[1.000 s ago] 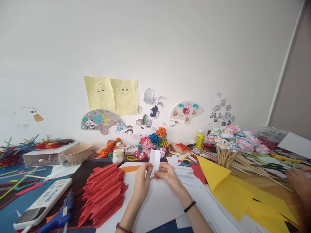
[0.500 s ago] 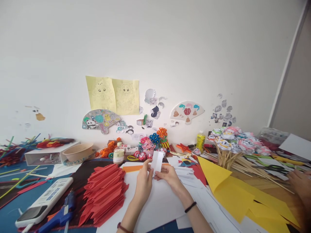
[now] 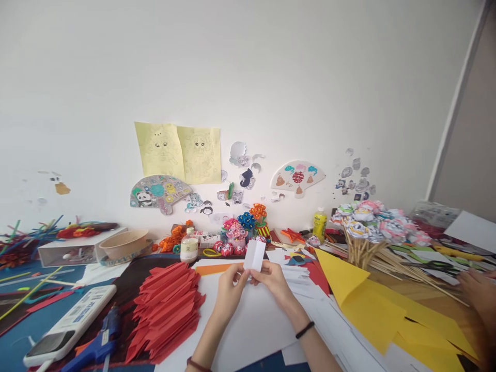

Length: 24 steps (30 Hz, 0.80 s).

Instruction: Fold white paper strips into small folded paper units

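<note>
Both my hands hold a small folded white paper (image 3: 254, 254) upright above a large white sheet (image 3: 248, 320) on the table. My left hand (image 3: 229, 292) pinches the paper's lower left edge. My right hand (image 3: 273, 281), with a black band on its wrist, grips the lower right edge. The paper leans slightly to the right. A stack of folded red paper pieces (image 3: 165, 307) lies just left of my left hand.
Yellow paper sheets (image 3: 372, 305) spread to the right. A bundle of paper flowers on wooden sticks (image 3: 372, 227) lies behind them. Another person's hand (image 3: 478, 292) rests at the right edge. A blue glue gun (image 3: 96, 343), a white remote (image 3: 65, 325) and a bowl (image 3: 124, 243) sit left.
The folded white paper has shifted a little right and tilted rightward between my fingers. My hands stayed in about the same place.
</note>
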Available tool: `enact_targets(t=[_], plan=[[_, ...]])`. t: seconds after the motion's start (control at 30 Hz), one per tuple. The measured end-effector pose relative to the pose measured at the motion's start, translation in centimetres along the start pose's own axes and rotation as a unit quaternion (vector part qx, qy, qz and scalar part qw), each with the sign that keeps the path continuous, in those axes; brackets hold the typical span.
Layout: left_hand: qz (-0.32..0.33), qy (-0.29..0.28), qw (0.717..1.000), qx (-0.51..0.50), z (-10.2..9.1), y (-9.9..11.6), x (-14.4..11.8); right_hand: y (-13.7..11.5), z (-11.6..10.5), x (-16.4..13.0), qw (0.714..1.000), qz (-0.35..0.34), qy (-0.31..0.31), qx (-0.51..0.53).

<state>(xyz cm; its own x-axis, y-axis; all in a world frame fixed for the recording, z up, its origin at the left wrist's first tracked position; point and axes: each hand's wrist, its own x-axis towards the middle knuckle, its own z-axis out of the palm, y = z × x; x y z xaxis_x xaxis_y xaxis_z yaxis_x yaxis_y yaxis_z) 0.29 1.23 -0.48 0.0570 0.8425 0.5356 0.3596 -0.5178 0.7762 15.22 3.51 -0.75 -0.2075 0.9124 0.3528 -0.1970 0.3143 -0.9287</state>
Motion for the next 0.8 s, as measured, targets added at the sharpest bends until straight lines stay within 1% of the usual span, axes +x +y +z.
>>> enact_targets(t=[0.07, 0.27, 0.53, 0.67, 0.8], plan=[[0.008, -0.008, 1.0, 0.002, 0.02, 0.06, -0.06, 0.14, -0.05, -0.01, 1.0, -0.003, -0.002, 0.01], [0.014, 0.029, 0.999, 0.019, 0.32, 0.17, -0.14, -0.08, -0.15, -0.26, 0.999, 0.012, -0.028, 0.035], [0.023, 0.033, 0.999, 0.029, 0.33, 0.1, -0.19, -0.1, -0.33, -0.43, 0.997, 0.024, -0.05, 0.051], [0.029, 0.034, 0.998, 0.036, 0.3, -0.07, -0.15, 0.12, -0.35, -0.29, 0.998, 0.02, -0.047, 0.037], [0.038, 0.019, 0.998, 0.038, 0.36, -0.26, -0.13, 0.15, -0.33, -0.14, 0.999, 0.022, -0.036, 0.026]])
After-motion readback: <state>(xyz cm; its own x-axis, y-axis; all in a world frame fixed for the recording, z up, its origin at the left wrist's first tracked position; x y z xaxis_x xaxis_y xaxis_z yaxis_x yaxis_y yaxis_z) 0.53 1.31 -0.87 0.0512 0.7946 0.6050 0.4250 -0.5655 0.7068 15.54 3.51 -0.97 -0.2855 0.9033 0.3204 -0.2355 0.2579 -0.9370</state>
